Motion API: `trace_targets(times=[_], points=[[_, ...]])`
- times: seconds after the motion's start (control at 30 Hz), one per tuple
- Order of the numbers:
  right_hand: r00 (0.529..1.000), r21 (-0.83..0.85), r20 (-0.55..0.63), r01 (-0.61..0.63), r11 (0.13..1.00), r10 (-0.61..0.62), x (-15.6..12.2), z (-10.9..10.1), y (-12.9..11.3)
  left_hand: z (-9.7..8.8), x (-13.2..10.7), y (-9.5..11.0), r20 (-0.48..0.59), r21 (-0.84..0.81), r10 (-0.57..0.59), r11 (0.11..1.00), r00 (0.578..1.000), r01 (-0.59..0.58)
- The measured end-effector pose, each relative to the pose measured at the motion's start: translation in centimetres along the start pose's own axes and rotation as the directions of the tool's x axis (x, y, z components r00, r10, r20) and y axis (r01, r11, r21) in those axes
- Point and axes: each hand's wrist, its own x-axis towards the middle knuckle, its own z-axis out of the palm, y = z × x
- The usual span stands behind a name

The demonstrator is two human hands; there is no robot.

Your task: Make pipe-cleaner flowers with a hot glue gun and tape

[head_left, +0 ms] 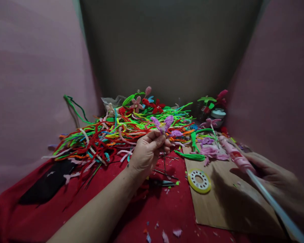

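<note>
Between the thumb and fingers of my left hand (152, 148) is a purple pipe-cleaner flower (168, 122) with a yellow centre, its thin stem hanging down below the fist. My right hand (271, 172) is closed around a pink hot glue gun (236, 156) at the right, over the cardboard. A long whitish glue stick (273, 206) runs out of the gun's back end towards the bottom right corner. The gun's tip points up and left, apart from the flower. Part of my right hand's fingers is hidden behind the gun.
A heap of coloured pipe cleaners (91, 141) spreads across the back. On the cardboard (212, 216) lie a yellow tape roll (207, 186) and green and pink pieces. Pliers (164, 183), thin wires and scraps rest on the red cloth (91, 202). A black pouch (48, 182) is left; a white-lidded jar (218, 114) stands back right.
</note>
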Motion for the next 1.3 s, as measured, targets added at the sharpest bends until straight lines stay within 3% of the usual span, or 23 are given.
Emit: trace_targets(times=[0.13, 0.23, 0.5, 0.6, 0.67, 0.7, 0.77, 0.83, 0.9, 0.97, 1.03, 1.1, 1.17, 1.3], points=[[0.99, -0.219, 0.108, -0.06, 0.974, 0.086, -0.9, -1.7, 4.1, 0.0, 0.0, 0.0, 0.008, 0.015, -0.008, 1.0, 1.0, 0.008], [0.979, -0.348, 0.169, -0.047, 0.936, 0.111, -1.1, -1.9, 6.2, 0.1, 0.0, -0.1, 0.005, -0.002, -0.006, 1.0, 1.0, 0.006], [0.949, -0.525, 0.298, 0.074, 0.848, 0.101, -0.3, -0.7, 9.2, 0.2, -0.2, -0.1, 0.019, 0.026, -0.016, 1.0, 1.0, 0.015], [0.937, -0.537, 0.337, 0.111, 0.836, 0.092, -0.1, -1.8, 7.9, 0.4, -0.4, 0.1, 0.011, 0.012, -0.019, 1.0, 1.0, 0.019], [0.948, -0.501, 0.314, 0.123, 0.856, 0.047, 0.0, -2.4, 5.7, 0.7, -0.6, 0.2, 0.009, -0.024, -0.035, 0.999, 0.999, 0.035], [0.971, -0.46, 0.233, 0.068, 0.885, 0.046, -0.1, -2.5, 4.3, 0.9, -0.7, 0.2, 0.01, -0.047, -0.047, 0.998, 0.999, 0.047], [0.991, -0.188, 0.136, 0.033, 0.982, -0.007, -0.3, -1.9, 1.0, 1.2, -1.0, 0.3, 0.03, -0.086, -0.07, 0.994, 0.997, 0.073], [0.965, 0.229, 0.253, 0.014, 0.973, -0.073, -0.7, -0.3, -2.5, 1.6, -1.3, 0.3, 0.058, -0.111, -0.083, 0.99, 0.995, 0.089], [0.94, 0.486, 0.338, -0.207, 0.849, 0.036, -1.1, 2.0, -5.7, 1.7, -1.6, 0.1, 0.083, -0.12, -0.094, 0.987, 0.992, 0.103], [0.903, 0.67, 0.41, -0.394, 0.629, 0.128, -1.3, 4.4, -8.4, 1.9, -1.9, -0.1, 0.099, -0.129, -0.112, 0.984, 0.989, 0.125], [0.884, 0.809, 0.437, -0.467, 0.357, 0.167, -1.2, 6.2, -10.2, 1.9, -2.1, -0.4, 0.119, -0.146, -0.131, 0.978, 0.984, 0.148], [0.869, 0.854, 0.477, -0.493, 0.165, 0.13, -0.9, 7.3, -11.3, 2.0, -2.2, -0.5, 0.136, -0.172, -0.146, 0.971, 0.98, 0.168], [0.869, 0.869, 0.486, -0.492, 0.048, 0.098, -0.6, 7.7, -12.0, 2.1, -2.3, -0.6, 0.137, -0.195, -0.16, 0.963, 0.978, 0.185], [0.872, 0.877, 0.481, -0.48, -0.037, 0.09, -0.2, 7.9, -12.9, 2.3, -2.4, -0.6, 0.115, -0.21, -0.181, 0.957, 0.977, 0.202]])
